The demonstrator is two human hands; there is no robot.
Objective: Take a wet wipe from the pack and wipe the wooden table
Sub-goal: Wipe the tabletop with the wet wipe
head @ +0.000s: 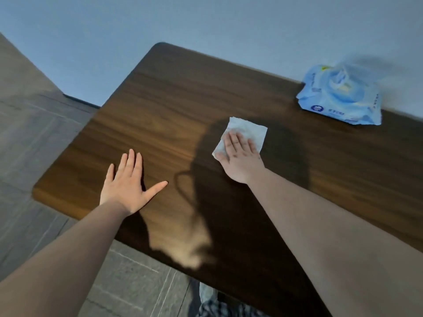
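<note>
One wipe: white wet wipe (pixel 248 131) lies flat on the wooden table (pixel 174 99), centre-right of the frame, partly crumpled under the hand.
Wipe axis: roughly rectangular, long side runs from lower left to upper right; far corner points to the upper left of the frame.
Right hand: right hand (pixel 240 156) palm-down on the wipe's near half, flat, fingers extended and close together, pointing up-frame; thumb out at the wipe's lower-left edge. Pressing, not pinching.
Right arm: forearm straight, enters from the lower right corner, angled up and left.
Left hand: left hand (pixel 128 184) flat on bare wood, left of centre, well apart from the wipe; four fingers together pointing up-frame, thumb splayed wide to the right. Holds nothing.
Left arm: forearm comes in from the lower left corner, angled up and right.
Pack: blue wipe pack (pixel 341 94) at the table's far edge, upper right of the frame, near the wipe but not touching; its top looks blurred, so I can't tell how the flap sits.
Table: dark wood grain, rounded corners, a shadow across the middle.
Surroundings: grey tiled floor (pixel 34 138) at left and bottom; plain wall (pixel 206 19) across the top.
</note>
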